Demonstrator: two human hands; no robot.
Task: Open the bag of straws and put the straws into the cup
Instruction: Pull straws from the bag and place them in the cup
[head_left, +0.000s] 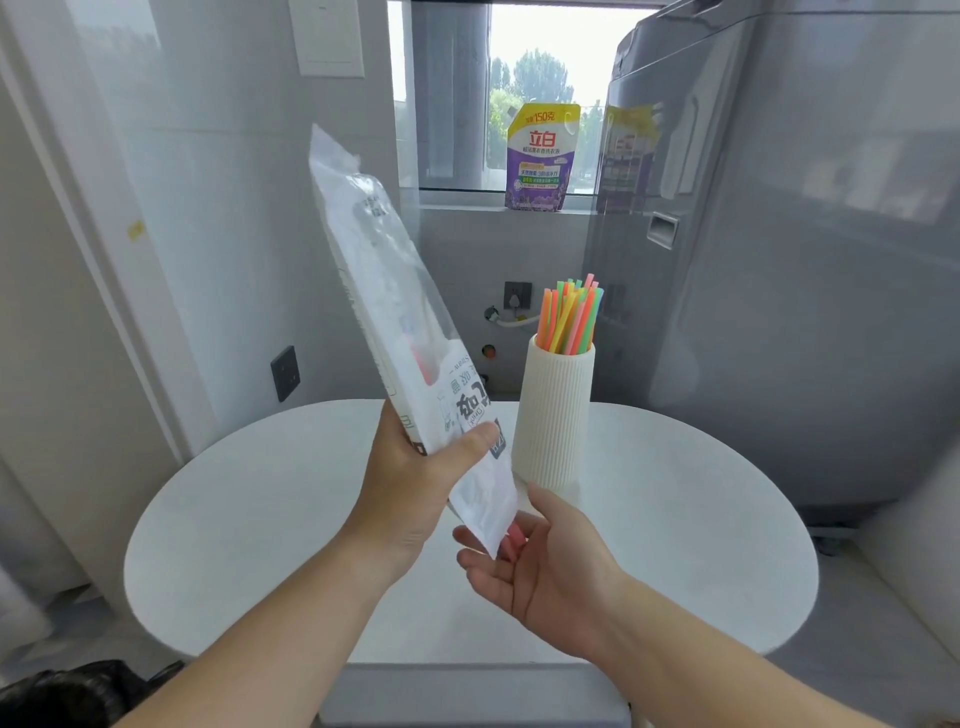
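My left hand (415, 483) grips a long clear and white straw bag (395, 322), tilted with its open mouth pointing down. A pink straw (514, 538) pokes out of that mouth and a red one shows inside the bag. My right hand (530, 566) lies palm up just under the mouth, fingers relaxed, with the pink straw's tip touching them. A white ribbed cup (553, 415) stands on the round white table (701, 519) right behind my hands. It holds several coloured straws (569, 317).
A grey washing machine (805, 260) stands at the right of the table. A purple detergent pouch (540, 156) sits on the window sill behind. A white wall with a dark socket (284, 373) is at the left.
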